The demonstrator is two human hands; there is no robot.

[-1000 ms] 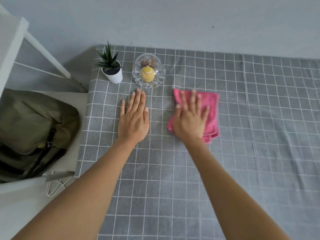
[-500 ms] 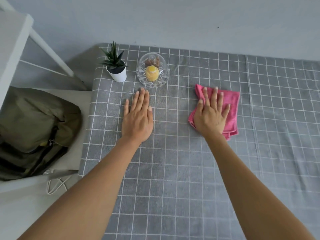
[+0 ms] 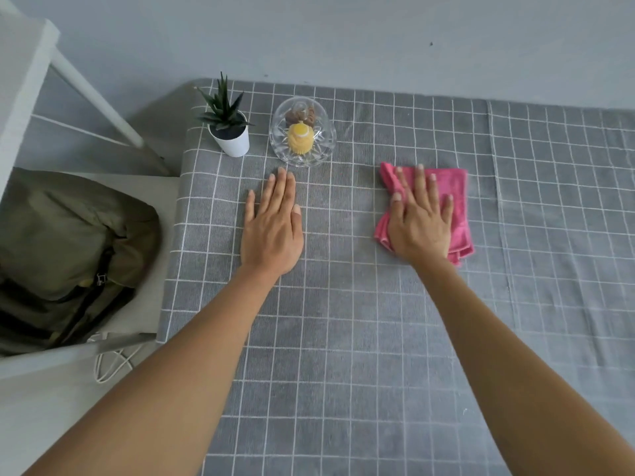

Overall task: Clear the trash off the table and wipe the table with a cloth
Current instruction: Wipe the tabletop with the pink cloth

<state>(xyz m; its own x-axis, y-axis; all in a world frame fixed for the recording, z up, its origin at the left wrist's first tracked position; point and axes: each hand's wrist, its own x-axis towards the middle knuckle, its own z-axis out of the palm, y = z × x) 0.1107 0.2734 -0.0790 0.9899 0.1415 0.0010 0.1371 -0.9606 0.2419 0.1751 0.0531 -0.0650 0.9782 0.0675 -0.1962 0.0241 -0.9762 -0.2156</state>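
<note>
A folded pink cloth (image 3: 457, 197) lies on the table, which wears a grey checked tablecloth (image 3: 343, 338). My right hand (image 3: 421, 223) presses flat on the cloth with straight, spread fingers, covering its left half. My left hand (image 3: 273, 228) rests flat on the tablecloth to the left, fingers straight and together, its fingertips just short of a glass dome. No trash shows on the table.
A small potted succulent (image 3: 228, 130) in a white pot stands at the table's far left corner. Beside it a clear glass dome (image 3: 302, 137) covers a yellow cupcake and a brown one. Left of the table an olive bag (image 3: 68, 249) sits on a white chair.
My right hand has slid the pink cloth to the right, away from the glass dome. My left hand stays flat in the same spot.
</note>
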